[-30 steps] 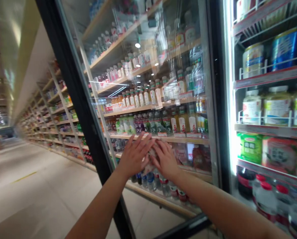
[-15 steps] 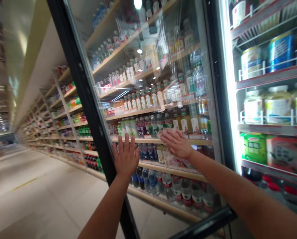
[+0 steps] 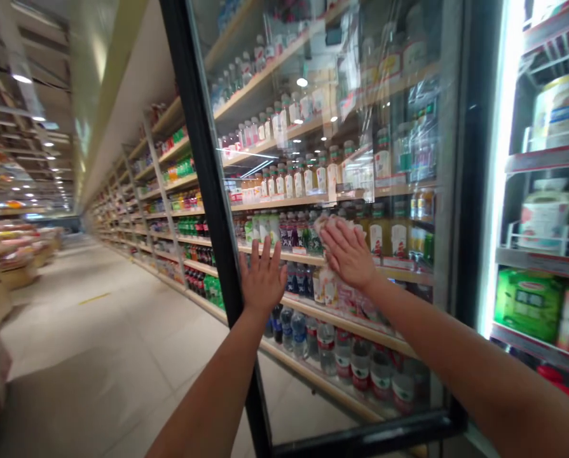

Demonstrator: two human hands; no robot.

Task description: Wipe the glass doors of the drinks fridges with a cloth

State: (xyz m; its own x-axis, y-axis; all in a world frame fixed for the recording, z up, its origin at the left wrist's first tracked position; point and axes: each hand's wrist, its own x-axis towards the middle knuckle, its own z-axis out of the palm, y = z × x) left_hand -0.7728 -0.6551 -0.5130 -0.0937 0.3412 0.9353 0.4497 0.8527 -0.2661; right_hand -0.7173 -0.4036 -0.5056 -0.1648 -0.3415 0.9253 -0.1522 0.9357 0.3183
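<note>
A glass cooler door (image 3: 308,381) with a black frame (image 3: 196,121) stands swung open in front of me. My left hand (image 3: 264,277) lies with spread fingers on the glass at its left edge, beside the frame. Under my right hand (image 3: 348,254) is a crumpled pale pinkish cloth (image 3: 323,224), pressed to the middle of the glass. Those fingers stretch out over the cloth, which shows past the fingertips; the palm side is hidden. Shelved bottles show through the pane, mixed with reflections of lights.
At right, the lit cooler holds tubs and a green carton pack (image 3: 527,302) on wire-fronted shelves (image 3: 541,162). Long drink shelves (image 3: 193,238) run into the distance along the aisle floor (image 3: 122,343). Goods on low stands (image 3: 7,277) line the far left.
The view has turned left, so the door and shelves sit further right. My right hand has slid slightly left across the glass with the cloth. My left hand stays by the frame.
</note>
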